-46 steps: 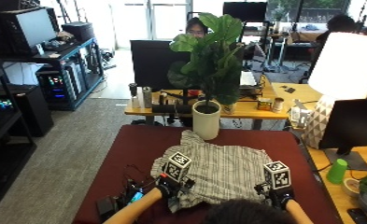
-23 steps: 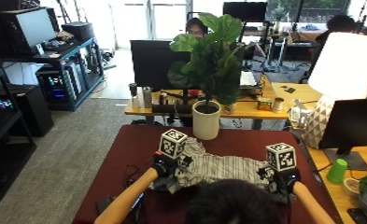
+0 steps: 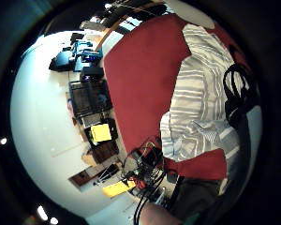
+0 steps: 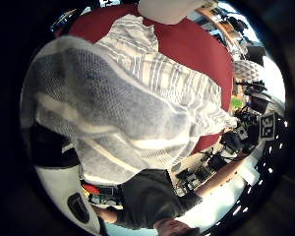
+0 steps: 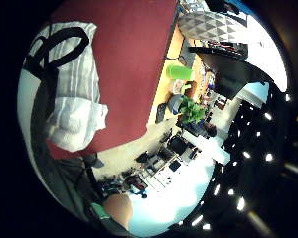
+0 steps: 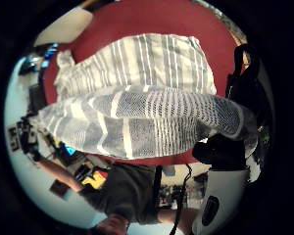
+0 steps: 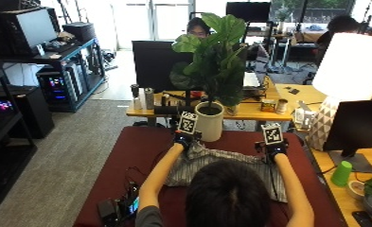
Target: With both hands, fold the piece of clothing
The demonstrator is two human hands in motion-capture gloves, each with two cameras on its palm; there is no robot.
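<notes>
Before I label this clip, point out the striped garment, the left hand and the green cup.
striped garment point(image 7: 226, 161): outside view, bare striped cloth between the forearms.
left hand point(image 7: 184, 139): outside view, back of the glove.
green cup point(image 7: 341, 173): outside view, its side wall.

Both my arms reach straight out ahead of me, elbows nearly locked, forearms roughly parallel and well apart. My left hand point(image 7: 184, 139) sits slightly farther forward than my right hand point(image 7: 273, 147). Each hand has its fingers curled, pinching a fold of the striped shirt point(image 7: 229, 158) lifted between them.
</notes>
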